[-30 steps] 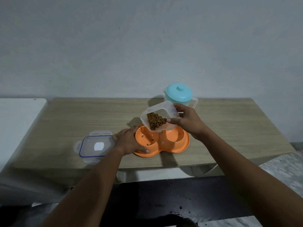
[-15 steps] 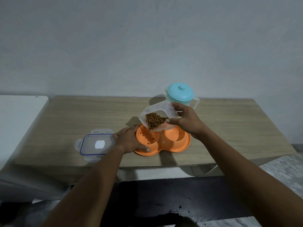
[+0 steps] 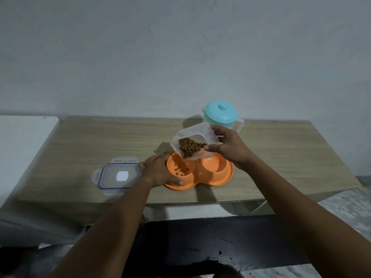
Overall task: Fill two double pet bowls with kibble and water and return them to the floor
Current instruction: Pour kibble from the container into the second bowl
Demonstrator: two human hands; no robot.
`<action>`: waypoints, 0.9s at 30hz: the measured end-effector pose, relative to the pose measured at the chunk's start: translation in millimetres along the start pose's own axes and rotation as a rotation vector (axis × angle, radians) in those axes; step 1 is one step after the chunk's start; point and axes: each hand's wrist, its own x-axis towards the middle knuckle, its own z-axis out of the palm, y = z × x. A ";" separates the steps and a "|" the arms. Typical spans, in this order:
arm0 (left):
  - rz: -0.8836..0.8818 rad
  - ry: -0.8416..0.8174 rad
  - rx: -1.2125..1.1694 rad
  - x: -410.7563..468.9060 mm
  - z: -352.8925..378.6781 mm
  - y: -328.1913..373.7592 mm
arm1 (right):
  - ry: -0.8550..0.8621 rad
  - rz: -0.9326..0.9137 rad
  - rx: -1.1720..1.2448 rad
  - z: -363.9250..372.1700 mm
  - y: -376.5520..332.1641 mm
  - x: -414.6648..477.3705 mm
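Orange plastic, glossy and smooth: a double pet bowl (image 3: 210, 176) shaped like two joined rounds sits near the front edge of the desk (image 3: 100, 141), about midway along it. Desk surface is pale wood-grain laminate, matte, rectangular.

Head view only.

Left hand (image 3: 159, 170) lies flat on the left end of the bowl, fingers spread over the rim, thumb along its front lip, pressing it down. Right hand (image 3: 228, 148) grips a clear plastic container (image 3: 193, 141), squarish with rounded corners, thumb on the near wall and fingers over the far rim. Container is held above the bowl and tilted down to the left, its mouth over the left compartment. Brown kibble (image 3: 189, 147), small and granular, is heaped in the lowest corner of the container. A few pieces already lie in the left compartment; that compartment has raised bumps on its floor. Right compartment looks smooth; contents cannot be told.

Clear flat lid (image 3: 118, 175), rectangular with a blue seal line and four snap tabs, lies on the desk just left of the left hand, close to the front edge.

Pale teal jug (image 3: 220, 115) with a round knobbed lid and a clear handle stands near the back edge, behind the container.
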 end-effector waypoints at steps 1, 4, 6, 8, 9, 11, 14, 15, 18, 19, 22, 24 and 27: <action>0.003 0.001 0.002 -0.5 0.0 1.0 | -0.001 -0.001 0.002 0.0 0.0 -0.2; 0.000 0.006 0.011 -0.8 -1.0 1.4 | 0.005 -0.001 0.018 -0.3 1.1 -0.8; 0.002 0.009 0.003 -1.4 -2.1 2.0 | 0.008 -0.007 -0.004 -0.7 1.9 -0.5; 0.005 0.013 0.009 -2.6 -3.2 3.5 | 0.011 -0.002 -0.005 -0.4 3.5 -0.4; 0.005 0.014 0.016 -3.5 -3.5 4.2 | 0.011 -0.003 -0.004 -0.1 4.2 -0.6; 0.000 0.011 0.015 -4.9 -3.1 5.2 | 0.008 -0.001 0.005 -0.5 5.0 -0.9; -0.004 0.009 0.003 -3.5 -2.2 3.5 | 0.010 0.011 0.026 -1.4 4.9 -1.1; -0.004 0.011 0.003 -3.0 -1.9 3.1 | 0.014 0.010 0.029 -1.7 5.2 -0.8; -0.006 0.015 0.019 -2.2 -1.6 2.8 | 0.014 0.004 0.007 -1.6 5.4 -0.4; -0.003 0.015 0.024 -2.4 -1.8 3.0 | 0.011 0.006 0.006 -1.4 5.7 -0.5; 0.003 0.012 0.020 -3.8 -2.3 3.6 | 0.010 0.013 0.019 -0.8 5.0 -1.5; 0.001 0.009 0.017 -4.2 -2.9 4.1 | 0.010 0.007 0.021 -0.4 4.0 -2.1; 0.005 0.009 0.025 -4.6 -3.5 5.3 | 0.008 0.005 0.026 -0.1 3.4 -1.9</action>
